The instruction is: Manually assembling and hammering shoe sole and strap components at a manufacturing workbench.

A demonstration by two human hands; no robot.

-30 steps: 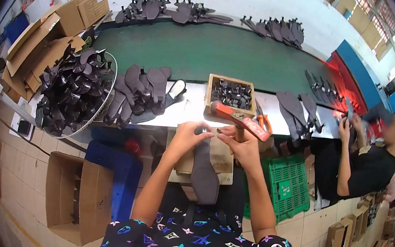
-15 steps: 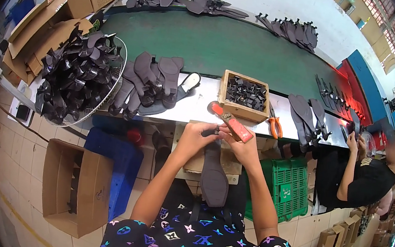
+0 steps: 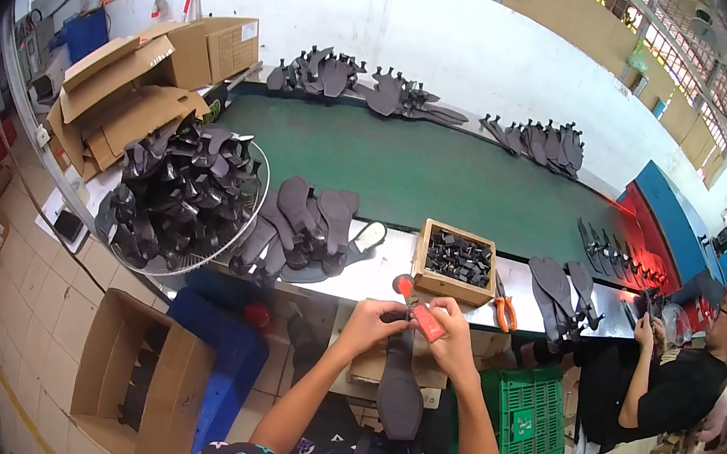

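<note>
One dark sole (image 3: 399, 399), one red-headed hammer (image 3: 429, 325), close quarters

The sole lies lengthwise in front of the worktop (image 3: 396, 256), partly over a pale wooden block (image 3: 367, 369), its narrow end up beneath the fingers and its broad end toward the wearer's lap. The right hand (image 3: 451, 339) has its grip curled about the hammer, head uppermost; the handle is hidden. The left hand (image 3: 375, 327) has thumb and fingers bent in at the narrow end, but whether its grip pinches something small or only steadies the sole, I cannot tell.

Judging by its thin, matt look, the sole should be light, fairly stiff along its length, and not very slippery; nothing about it suggests fragility. The best hold would be by both edges near the narrow end, keeping fingertips clear of the hammer, which is probably the heavier thing and top-heavy.

Just beyond the hands stands a wooden box (image 3: 447, 284) of small black pieces, with orange-handled pliers (image 3: 506, 313) beside it. More soles (image 3: 300, 210) are heaped to the left.
</note>
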